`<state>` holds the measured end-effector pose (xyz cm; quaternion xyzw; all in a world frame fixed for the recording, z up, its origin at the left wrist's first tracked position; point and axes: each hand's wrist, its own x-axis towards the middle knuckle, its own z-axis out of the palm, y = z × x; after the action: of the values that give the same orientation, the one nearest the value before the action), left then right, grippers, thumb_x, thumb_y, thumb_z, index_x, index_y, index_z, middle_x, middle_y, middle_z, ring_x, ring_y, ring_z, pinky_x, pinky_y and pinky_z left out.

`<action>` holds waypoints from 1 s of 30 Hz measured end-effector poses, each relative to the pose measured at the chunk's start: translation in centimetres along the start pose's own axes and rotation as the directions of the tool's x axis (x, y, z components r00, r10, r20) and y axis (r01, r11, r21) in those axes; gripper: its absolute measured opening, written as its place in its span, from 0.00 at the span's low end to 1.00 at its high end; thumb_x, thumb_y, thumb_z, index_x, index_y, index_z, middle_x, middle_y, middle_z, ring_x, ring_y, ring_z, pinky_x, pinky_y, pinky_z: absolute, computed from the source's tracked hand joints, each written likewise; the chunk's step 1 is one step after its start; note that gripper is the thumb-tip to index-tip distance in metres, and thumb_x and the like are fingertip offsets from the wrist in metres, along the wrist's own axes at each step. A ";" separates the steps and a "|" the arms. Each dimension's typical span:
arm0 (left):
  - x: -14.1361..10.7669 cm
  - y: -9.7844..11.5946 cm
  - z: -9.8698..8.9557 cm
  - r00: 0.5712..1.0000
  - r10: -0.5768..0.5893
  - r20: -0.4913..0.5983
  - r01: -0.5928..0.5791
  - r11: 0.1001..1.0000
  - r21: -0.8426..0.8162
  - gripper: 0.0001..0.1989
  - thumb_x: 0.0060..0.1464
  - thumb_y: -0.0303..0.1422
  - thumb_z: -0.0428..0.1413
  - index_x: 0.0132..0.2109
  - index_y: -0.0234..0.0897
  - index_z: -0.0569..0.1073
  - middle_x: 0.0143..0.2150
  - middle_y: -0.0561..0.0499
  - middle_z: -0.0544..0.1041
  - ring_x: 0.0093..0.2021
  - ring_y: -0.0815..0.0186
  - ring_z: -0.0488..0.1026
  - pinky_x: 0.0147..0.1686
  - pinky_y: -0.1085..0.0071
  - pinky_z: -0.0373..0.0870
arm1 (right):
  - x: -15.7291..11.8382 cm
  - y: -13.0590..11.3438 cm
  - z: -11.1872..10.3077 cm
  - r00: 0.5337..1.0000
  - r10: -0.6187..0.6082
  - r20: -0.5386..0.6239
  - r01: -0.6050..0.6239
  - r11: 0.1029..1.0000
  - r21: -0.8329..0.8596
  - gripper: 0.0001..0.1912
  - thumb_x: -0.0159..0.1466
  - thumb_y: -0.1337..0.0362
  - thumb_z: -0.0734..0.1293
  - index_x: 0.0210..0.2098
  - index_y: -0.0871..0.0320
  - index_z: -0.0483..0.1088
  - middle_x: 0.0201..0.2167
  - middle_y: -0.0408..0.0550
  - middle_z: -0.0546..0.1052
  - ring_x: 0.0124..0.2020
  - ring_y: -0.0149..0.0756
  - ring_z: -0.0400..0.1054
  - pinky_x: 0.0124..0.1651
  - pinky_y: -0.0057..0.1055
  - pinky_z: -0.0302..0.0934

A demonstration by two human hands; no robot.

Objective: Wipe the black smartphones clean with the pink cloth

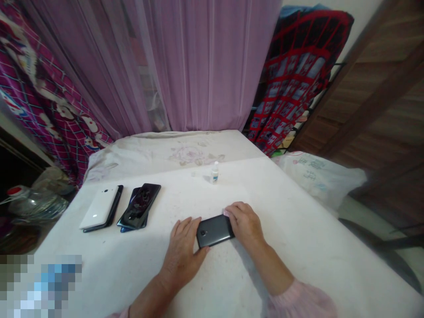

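A dark grey smartphone (216,231) lies back side up on the white table (281,229), its camera lens toward the left end. My left hand (183,251) grips that left end, with the thumb at the near edge and the fingers at the far edge. On the right end, my right hand (245,224) holds the phone with its fingers curled over the edge. Beyond the hands stands a small white bottle (215,172) with a blue label. To the left lie a white phone (102,205) on top of a dark one, and a glossy black phone (141,205) overlapping a dark blue one.
A blurred, pixelated patch (49,287) covers the near left corner. Left of the table is a large clear plastic bottle (36,205) with a red cap. A white plastic bag (318,176) hangs at the right edge. Purple curtains (205,66) close off the far side.
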<state>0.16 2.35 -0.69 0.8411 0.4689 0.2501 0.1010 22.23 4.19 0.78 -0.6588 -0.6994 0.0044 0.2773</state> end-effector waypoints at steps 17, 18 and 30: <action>0.2 -0.1 -0.1 0.997 -0.040 -0.070 0.039 0.999 -0.026 0.26 0.47 0.35 0.60 0.54 0.38 0.65 0.53 0.41 0.69 0.55 0.49 0.66 0.57 0.48 0.61 | 0.2 -4.7 0.4 0.981 -0.118 0.155 0.129 0.990 -0.061 0.08 0.64 0.66 0.65 0.35 0.50 0.76 0.37 0.46 0.75 0.40 0.38 0.64 0.40 0.35 0.52; 0.2 -0.1 -0.1 0.997 -0.042 -0.067 0.041 0.999 -0.023 0.26 0.47 0.35 0.60 0.54 0.38 0.65 0.54 0.41 0.69 0.55 0.49 0.66 0.57 0.48 0.61 | 0.2 -4.2 0.2 0.984 -0.086 0.155 0.099 0.992 -0.078 0.08 0.64 0.66 0.65 0.35 0.50 0.76 0.37 0.46 0.75 0.40 0.39 0.65 0.40 0.35 0.52; 0.2 -0.1 -0.2 0.997 -0.037 -0.066 0.036 0.999 -0.012 0.25 0.49 0.39 0.59 0.54 0.38 0.65 0.53 0.40 0.70 0.55 0.48 0.66 0.57 0.46 0.59 | 0.0 0.2 -1.3 0.978 0.170 0.120 -0.173 0.985 0.017 0.10 0.64 0.67 0.62 0.35 0.50 0.76 0.37 0.45 0.76 0.38 0.35 0.69 0.41 0.29 0.59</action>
<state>0.08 2.60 -0.48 0.8231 0.4858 0.2784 0.0948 22.92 3.79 1.80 -0.7114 -0.6549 0.0769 0.2430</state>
